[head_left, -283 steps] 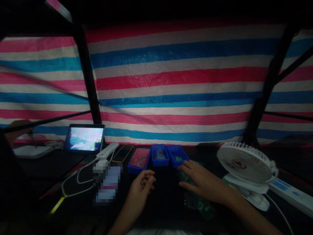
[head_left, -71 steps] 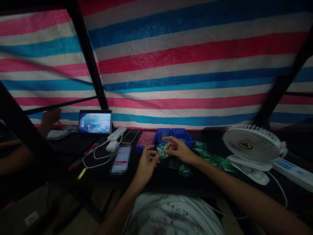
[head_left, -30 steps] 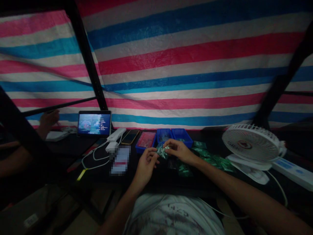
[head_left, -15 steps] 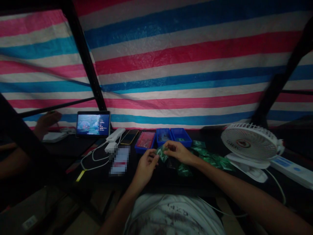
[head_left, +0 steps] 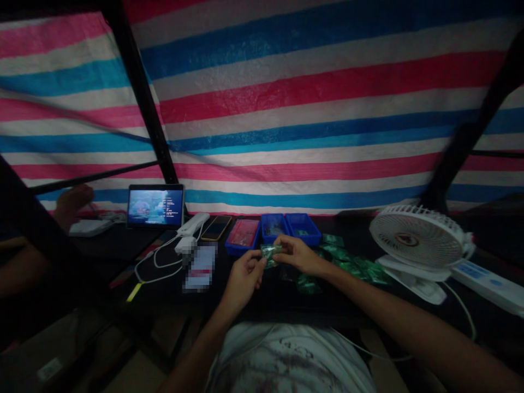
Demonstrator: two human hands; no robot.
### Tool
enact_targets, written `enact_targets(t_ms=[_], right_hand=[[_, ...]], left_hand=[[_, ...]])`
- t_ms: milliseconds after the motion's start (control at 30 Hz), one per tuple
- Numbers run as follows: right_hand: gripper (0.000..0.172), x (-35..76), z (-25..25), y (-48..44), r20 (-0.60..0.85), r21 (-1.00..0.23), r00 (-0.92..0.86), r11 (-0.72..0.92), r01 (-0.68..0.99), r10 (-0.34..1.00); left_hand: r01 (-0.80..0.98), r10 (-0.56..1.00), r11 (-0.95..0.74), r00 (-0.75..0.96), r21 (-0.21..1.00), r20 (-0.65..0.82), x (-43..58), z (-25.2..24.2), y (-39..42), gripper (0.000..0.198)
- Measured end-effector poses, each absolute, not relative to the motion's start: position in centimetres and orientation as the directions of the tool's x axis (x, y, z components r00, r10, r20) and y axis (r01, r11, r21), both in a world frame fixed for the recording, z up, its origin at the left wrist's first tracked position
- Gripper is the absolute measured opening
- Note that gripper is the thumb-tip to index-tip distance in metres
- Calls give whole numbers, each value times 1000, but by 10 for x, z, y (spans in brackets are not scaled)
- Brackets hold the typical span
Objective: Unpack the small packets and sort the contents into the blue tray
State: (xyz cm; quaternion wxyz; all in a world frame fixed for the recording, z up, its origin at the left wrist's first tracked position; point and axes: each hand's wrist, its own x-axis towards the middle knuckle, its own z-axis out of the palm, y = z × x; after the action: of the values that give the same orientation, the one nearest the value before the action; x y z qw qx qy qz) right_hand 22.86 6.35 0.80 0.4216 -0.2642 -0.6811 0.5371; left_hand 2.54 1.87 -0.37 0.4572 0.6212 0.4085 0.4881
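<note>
A small green plastic packet [head_left: 270, 254] is stretched between my two hands above the black table. My left hand [head_left: 244, 271] pinches its left edge between thumb and fingers. My right hand [head_left: 298, 254] pinches the right edge. What is inside the packet is too small and dark to make out. A heap of similar green packets [head_left: 360, 268] lies to the right of my right forearm, and another green packet [head_left: 308, 284] rests just below my right wrist. Behind my hands stand blue trays: one with reddish packets [head_left: 244, 233], one with small dark pieces [head_left: 273, 226], and one with a greenish piece [head_left: 303, 232].
A white fan [head_left: 417, 240] stands at the right beside a long white box [head_left: 491, 286]. To the left are a phone [head_left: 216, 228], a power strip [head_left: 194, 225] with cables, a blurred-out sheet [head_left: 200, 267] and a lit tablet [head_left: 155, 206]. Another person's hand [head_left: 76, 199] shows at far left.
The green packet has turned flatter and more level between my fingers. Both my hands stay in nearly the same place. The other person's hand at far left has shifted slightly left.
</note>
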Motion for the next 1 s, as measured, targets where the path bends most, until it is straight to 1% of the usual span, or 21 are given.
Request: enact_targets(t_ms=[233,400,533,700,800,933,1000], right_hand=[[35,228,8,64,299,-953,-513,283,-111,805],[33,229,6,66,316,-946,-503,311,-97,804],[31,230,4,68,343,-932,-493,357,-69,800],[32,231,7,68,368,-906,-484,423,3,794],[31,232,11,66,415,-869,-477,493,45,775],[24,233,18,63,525,-742,-431,643,191,734],[21,234,19,63,530,-721,-420,652,233,736]], left_hand=[[81,954,-246,198,966,226,24,-6,19,42],[58,948,-264,199,963,248,25,-8,21,39],[12,940,-275,212,961,266,26,-6,19,38],[-23,943,-255,217,967,254,27,-2,18,39],[-27,940,-261,223,965,260,27,-2,19,38],[-33,942,-265,206,964,266,26,-5,21,34],[-28,945,-271,180,962,271,25,-6,22,33]])
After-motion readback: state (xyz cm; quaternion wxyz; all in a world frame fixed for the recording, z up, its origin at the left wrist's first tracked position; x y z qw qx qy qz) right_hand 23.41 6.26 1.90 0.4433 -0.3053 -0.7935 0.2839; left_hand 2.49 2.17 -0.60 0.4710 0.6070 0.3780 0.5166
